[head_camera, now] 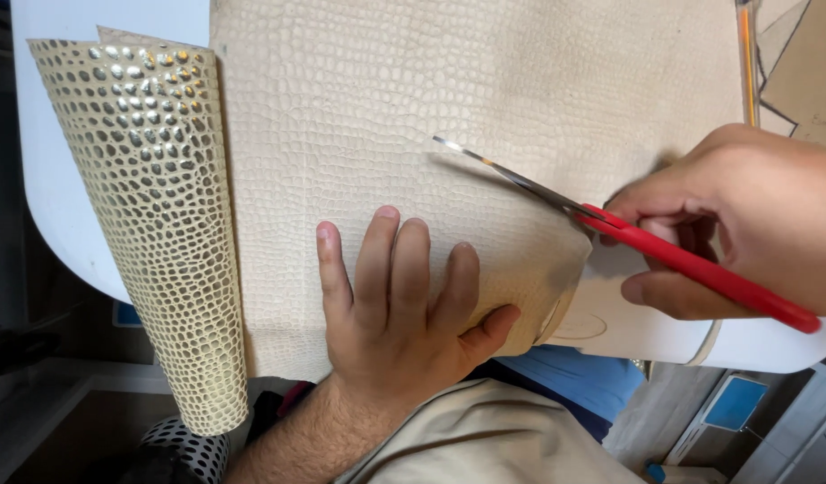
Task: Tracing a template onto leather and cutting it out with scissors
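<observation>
**Scissor blades point up and left across the sheet; the left hand pins the sheet below the cut line**

We start from the cream sheet (485, 99) with its scaly embossed surface. It lies flat on the white table (46, 188) and covers most of it, running from the top of the view down to the near edge, where it hangs slightly over toward the person's lap. Its left margin is rolled back on itself, showing a gold, pebbled underside (153, 224).

The scissors (610, 224) enter the sheet from its right edge. Their long axis runs from the red handles at lower right to the blade tip at upper left, so the cut line lies diagonally, heading away from the person and toward the middle of the sheet. The upper blade shows above the sheet; the lower blade is hidden beneath it.

The right hand (744, 224) is the grip on the tool: its fingers are clenched around the red handles, just off the sheet's right edge. The left hand (404, 305) lies palm down with its fingers spread, pressing the sheet flat and grasping nothing. It sits below and left of the blades, near the cut line but apart from it, with the thumb closest to the curled right corner of the sheet.

Beyond the sheet, a pencil (747, 63) and brown card pieces (807, 72) lie at the top right.
</observation>
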